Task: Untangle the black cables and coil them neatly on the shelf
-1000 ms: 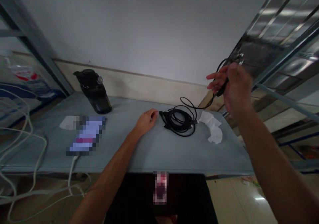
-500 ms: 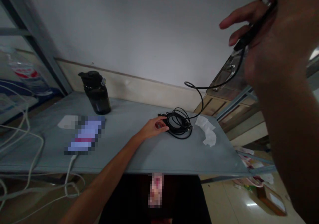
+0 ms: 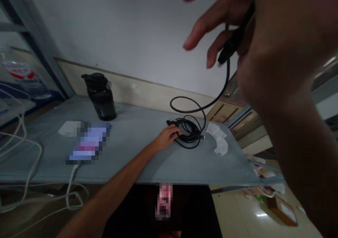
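Observation:
A coiled black cable [image 3: 189, 134] lies on the grey table [image 3: 148, 160]. My left hand [image 3: 167, 137] rests on the left side of the coil, its fingers curled onto the cable. My right hand [image 3: 253, 33] is raised close to the camera, large and blurred. It grips the black plug end of the cable [image 3: 232, 44] while two fingers stick out to the left. From the plug the cable hangs down in a loop [image 3: 190, 105] to the coil.
A black bottle [image 3: 99, 97] stands at the back of the table. A pixelated flat object [image 3: 88, 142] with a white lead lies at the left. Crumpled white paper [image 3: 219, 139] lies right of the coil. Metal shelving stands at both sides, white cables [image 3: 16, 139] at far left.
My right hand has lifted the cable end up and toward the camera, drawing cable from the coil. My left hand slid right onto the coil and stays on it.

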### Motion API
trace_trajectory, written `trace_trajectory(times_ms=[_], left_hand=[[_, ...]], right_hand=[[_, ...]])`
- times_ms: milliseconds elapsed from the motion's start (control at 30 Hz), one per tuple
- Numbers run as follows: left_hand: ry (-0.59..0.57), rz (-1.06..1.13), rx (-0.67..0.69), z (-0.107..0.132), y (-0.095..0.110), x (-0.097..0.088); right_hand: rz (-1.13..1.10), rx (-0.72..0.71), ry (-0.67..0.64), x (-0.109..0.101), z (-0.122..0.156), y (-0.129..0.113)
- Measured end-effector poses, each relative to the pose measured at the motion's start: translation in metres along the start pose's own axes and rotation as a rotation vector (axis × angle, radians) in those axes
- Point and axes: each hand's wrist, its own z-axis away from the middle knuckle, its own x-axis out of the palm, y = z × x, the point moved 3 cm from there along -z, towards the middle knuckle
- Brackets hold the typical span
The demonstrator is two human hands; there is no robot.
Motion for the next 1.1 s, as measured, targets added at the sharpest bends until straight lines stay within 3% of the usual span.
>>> trace_trajectory(times_ms=[67,133,233,333,433,500,600,700,800,900,1000,1100], left_hand=[[0.051,0.005,0.000,0.000,0.000,-0.005],[0.156,0.025,-0.039,-0.001,0.000,-0.012],[0.284,0.110,-0.124,-0.002,0.000,-0.022],[0.358,0.166,-0.182,-0.002,0.001,-0.028],[0.381,0.181,-0.240,-0.001,-0.003,-0.030],[0.365,0.188,-0.271,0.001,-0.008,-0.030],[0.337,0.195,-0.271,0.004,-0.014,-0.030],[0.288,0.211,-0.240,0.005,-0.016,-0.031],[0.263,0.184,-0.230,0.003,-0.015,-0.031],[0.218,0.149,-0.281,0.002,-0.018,-0.027],[0.126,0.073,-0.303,0.004,-0.023,-0.020],[0.037,-0.031,-0.241,0.007,-0.025,-0.014]], right_hand=[[0.003,-0.092,-0.014,0.016,0.016,-0.006],[0.085,-0.053,-0.171,0.033,0.034,0.008],[0.335,0.130,-0.484,0.061,0.068,0.057],[0.478,0.216,-0.620,0.086,0.106,0.115],[0.430,0.296,-0.612,0.107,0.139,0.163],[0.310,0.449,-0.587,0.119,0.158,0.187],[0.086,0.669,-0.553,0.133,0.177,0.203],[-0.083,0.733,-0.551,0.143,0.186,0.208],[-0.142,0.802,-0.448,0.140,0.182,0.216],[-0.159,0.827,-0.153,0.117,0.162,0.226],[-0.240,0.719,0.131,0.080,0.132,0.222],[-0.239,0.511,0.335,0.042,0.103,0.205]])
